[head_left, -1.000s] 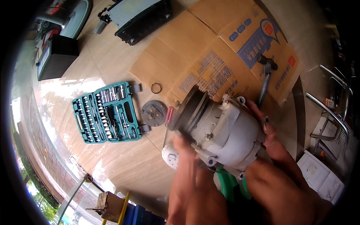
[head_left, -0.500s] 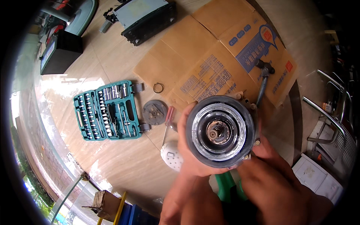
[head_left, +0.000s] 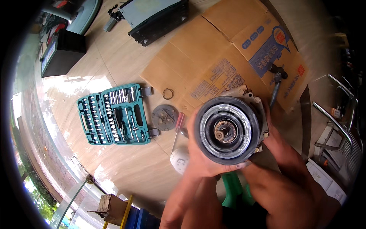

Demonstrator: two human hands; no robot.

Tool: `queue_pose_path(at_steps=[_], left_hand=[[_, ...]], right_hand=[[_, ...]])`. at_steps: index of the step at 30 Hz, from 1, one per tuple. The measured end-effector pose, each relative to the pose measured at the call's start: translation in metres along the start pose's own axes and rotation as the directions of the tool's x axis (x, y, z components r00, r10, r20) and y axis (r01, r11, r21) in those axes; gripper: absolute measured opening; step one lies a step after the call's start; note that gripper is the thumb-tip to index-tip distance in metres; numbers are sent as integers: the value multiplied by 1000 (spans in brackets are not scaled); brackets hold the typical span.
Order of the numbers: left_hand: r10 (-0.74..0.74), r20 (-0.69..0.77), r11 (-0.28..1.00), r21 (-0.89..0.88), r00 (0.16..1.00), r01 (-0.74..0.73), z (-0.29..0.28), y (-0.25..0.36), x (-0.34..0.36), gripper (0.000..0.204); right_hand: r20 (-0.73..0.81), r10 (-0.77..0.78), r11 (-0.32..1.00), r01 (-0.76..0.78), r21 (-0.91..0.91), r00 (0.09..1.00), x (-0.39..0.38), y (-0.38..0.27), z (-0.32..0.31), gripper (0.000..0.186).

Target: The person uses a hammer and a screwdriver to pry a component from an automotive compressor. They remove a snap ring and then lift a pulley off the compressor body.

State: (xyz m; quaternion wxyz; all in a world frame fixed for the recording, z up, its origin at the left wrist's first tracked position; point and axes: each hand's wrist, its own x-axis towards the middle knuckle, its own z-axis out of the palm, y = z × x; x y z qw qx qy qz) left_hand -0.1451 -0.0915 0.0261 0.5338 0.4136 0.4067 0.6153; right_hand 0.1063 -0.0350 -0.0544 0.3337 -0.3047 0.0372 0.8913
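Between both hands, above my knees, I hold a car air-conditioning compressor (head_left: 260, 110), its black pulley (head_left: 203, 149) facing up. Inside the pulley are a shiny ring and a threaded centre shaft (head_left: 220, 134). My left hand (head_left: 198, 158) wraps around the pulley's left and lower side, thumb along the rim. My right hand (head_left: 272, 137) grips the bolted housing from the right; its fingers are mostly hidden beneath. On the floor left of the pulley lie a round clutch plate (head_left: 165, 117), a snap ring (head_left: 167, 94) and a red-handled screwdriver (head_left: 180, 122).
An open green socket set (head_left: 114, 114) lies left. A hammer (head_left: 275, 87) rests on flattened cardboard (head_left: 183, 53). Beyond are a car stereo unit (head_left: 156, 21) and a black battery (head_left: 63, 53). A metal-framed chair (head_left: 335, 122) stands right; a cardboard box (head_left: 112, 208) sits lower left.
The view has shifted slightly, so the floor things appear farther right. The compressor sits a little farther right and higher in the picture, still between both hands.
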Motion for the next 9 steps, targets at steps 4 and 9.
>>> queue_pose_path(at_steps=[4,9], left_hand=[[3,11,999,48,1000,-3,-7,0,26,144],[25,-154,997,-67,988,-36,-15,13,35,144]], right_hand=[[-226,-221,954,162,-253,949,36,5,54,63],[-219,-103,977,58,-205,970,44,-8,68,67]])
